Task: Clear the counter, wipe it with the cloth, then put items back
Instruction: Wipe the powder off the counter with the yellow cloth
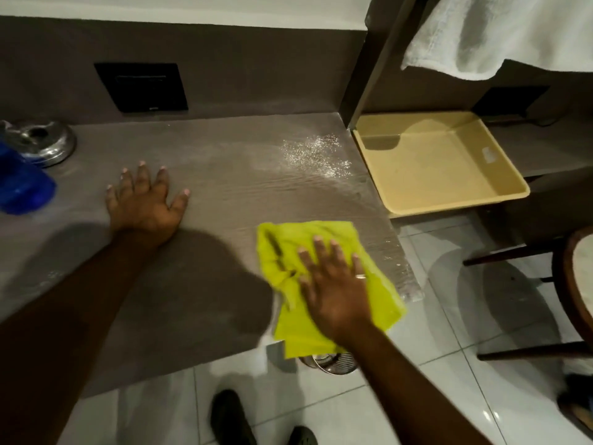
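A grey-brown counter (pixel 224 187) runs across the head view. A yellow-green cloth (pixel 288 252) lies on its front right corner, partly hanging over the edge. My right hand (pixel 333 284) presses flat on the cloth, fingers spread, a ring on one finger. My left hand (pixel 147 200) rests flat and open on the bare counter to the left, holding nothing. A patch of white powder or droplets (pixel 314 152) sits near the counter's back right corner.
A shiny metal ashtray (pixel 41 142) and a blue plastic object (pixel 22 187) stand at the far left. A yellow tray (pixel 439 162) sits lower, right of the counter. A white towel (pixel 497 33) hangs above it. A wooden chair (pixel 571 284) stands at right on the tiled floor.
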